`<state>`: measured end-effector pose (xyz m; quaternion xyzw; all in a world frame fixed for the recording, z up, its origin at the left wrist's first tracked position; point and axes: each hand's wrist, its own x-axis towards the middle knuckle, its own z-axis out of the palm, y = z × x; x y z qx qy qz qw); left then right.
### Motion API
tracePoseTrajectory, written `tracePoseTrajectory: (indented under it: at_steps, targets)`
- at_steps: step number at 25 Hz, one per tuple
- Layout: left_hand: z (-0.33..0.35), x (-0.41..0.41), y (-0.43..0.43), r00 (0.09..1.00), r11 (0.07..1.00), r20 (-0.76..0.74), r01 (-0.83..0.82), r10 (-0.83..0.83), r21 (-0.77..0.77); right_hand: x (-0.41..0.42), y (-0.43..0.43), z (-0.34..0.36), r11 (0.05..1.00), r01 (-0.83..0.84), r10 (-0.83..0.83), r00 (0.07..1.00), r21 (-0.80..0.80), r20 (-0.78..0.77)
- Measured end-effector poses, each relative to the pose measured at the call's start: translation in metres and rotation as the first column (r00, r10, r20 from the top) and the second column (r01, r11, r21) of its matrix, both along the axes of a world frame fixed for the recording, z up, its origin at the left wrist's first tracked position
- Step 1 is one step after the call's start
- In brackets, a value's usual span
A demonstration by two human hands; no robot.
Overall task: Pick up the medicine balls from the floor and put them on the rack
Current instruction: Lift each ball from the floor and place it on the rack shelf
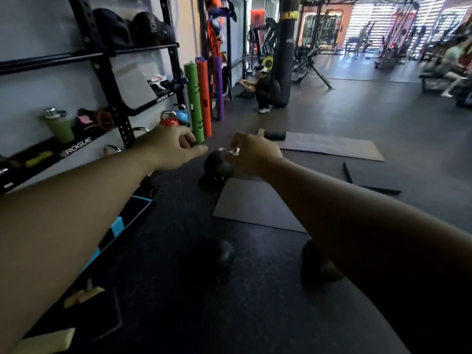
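Black medicine ball point(217, 166) on floor point(332, 118), unheld. Left hand point(173, 146) loosely curled, empty; right hand point(251, 155) likewise, just beside ball.

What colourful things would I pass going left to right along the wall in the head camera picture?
Green water bottle → red kettlebell → blue kettlebell → green tube → orange tube → purple tube.

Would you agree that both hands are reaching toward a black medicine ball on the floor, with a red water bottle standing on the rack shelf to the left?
Not quite: the head view shows the water bottle is green, not red. Both hands, left and right, do reach toward the black medicine ball on the floor.
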<state>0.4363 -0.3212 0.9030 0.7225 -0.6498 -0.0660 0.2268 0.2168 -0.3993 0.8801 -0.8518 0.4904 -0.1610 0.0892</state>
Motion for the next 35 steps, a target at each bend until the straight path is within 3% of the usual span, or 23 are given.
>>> tracePoseTrajectory:
  at_steps: [5, 14, 20, 29, 35]
  targets:
    - [-0.047, -0.004, -0.072, 1.000, 0.994, -0.014, 0.022, -0.021, 0.103, 0.009, -0.070, -0.050, 0.997, -0.006, 0.012, 0.997, 0.078, -0.072]
    - [-0.132, 0.056, -0.230, 0.995, 0.969, -0.082, 0.068, -0.050, 0.237, 0.062, -0.211, -0.136, 0.966, 0.032, -0.014, 0.997, 0.255, -0.070]
    - [-0.215, 0.085, -0.321, 0.995, 0.933, -0.102, 0.059, -0.024, 0.355, 0.101, -0.291, -0.229, 0.923, 0.060, -0.026, 0.995, 0.379, -0.094]
    - [-0.421, 0.108, -0.405, 0.979, 0.815, -0.083, -0.107, 0.187, 0.569, 0.135, -0.409, -0.423, 0.805, 0.033, 0.117, 0.970, 0.592, -0.213]
    - [-0.650, 0.127, -0.439, 0.953, 0.712, -0.083, -0.158, 0.291, 0.684, 0.178, -0.435, -0.658, 0.646, 0.118, 0.094, 0.968, 0.754, -0.232]
